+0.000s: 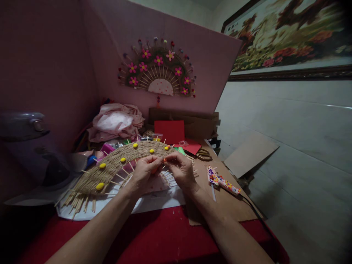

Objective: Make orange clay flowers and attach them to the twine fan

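Note:
My left hand (147,169) and my right hand (182,173) meet fingertip to fingertip, both pinched closed on a small orange piece (165,160). Its exact shape is mostly hidden by the fingers. Some orange also shows under my left palm. Beneath and behind the hands lies a half-round fan (90,176) of thin sticks woven with brown twine. Several yellow ovals (123,160) dot its band, and by the right one sits a bit of orange. The fan's pink inner half-circle (162,183) is partly covered by my hands.
A patterned glue gun (224,183) with a black cord lies on cardboard (199,205) to the right. Scissors (205,154) and red sheets (169,131) are behind. Pink cloth (115,121) is heaped at the back left. A finished-looking flowered fan (159,69) hangs on the wall.

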Motion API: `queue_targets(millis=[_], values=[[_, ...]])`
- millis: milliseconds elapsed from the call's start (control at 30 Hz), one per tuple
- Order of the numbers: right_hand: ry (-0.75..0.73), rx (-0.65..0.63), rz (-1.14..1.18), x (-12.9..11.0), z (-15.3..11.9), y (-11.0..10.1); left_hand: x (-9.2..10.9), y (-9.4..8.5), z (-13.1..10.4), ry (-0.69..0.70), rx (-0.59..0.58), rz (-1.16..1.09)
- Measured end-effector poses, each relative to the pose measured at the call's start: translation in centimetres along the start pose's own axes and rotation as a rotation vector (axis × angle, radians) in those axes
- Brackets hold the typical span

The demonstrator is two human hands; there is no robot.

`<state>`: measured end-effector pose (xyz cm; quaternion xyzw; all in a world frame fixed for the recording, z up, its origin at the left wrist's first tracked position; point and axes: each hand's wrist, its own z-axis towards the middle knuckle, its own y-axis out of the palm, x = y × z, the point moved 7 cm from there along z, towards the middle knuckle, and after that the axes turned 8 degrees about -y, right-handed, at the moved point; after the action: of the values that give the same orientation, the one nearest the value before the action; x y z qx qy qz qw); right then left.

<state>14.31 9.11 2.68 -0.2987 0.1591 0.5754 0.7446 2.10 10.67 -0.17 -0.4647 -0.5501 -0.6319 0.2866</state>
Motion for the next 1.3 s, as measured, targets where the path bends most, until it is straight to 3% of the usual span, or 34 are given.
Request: queue_targets(millis=[1300], values=[[0.005, 0.031, -0.047, 0.04, -0.11, -0.17, -0.25, -0.24, -0.06, -0.015, 0.007, -0.048]])
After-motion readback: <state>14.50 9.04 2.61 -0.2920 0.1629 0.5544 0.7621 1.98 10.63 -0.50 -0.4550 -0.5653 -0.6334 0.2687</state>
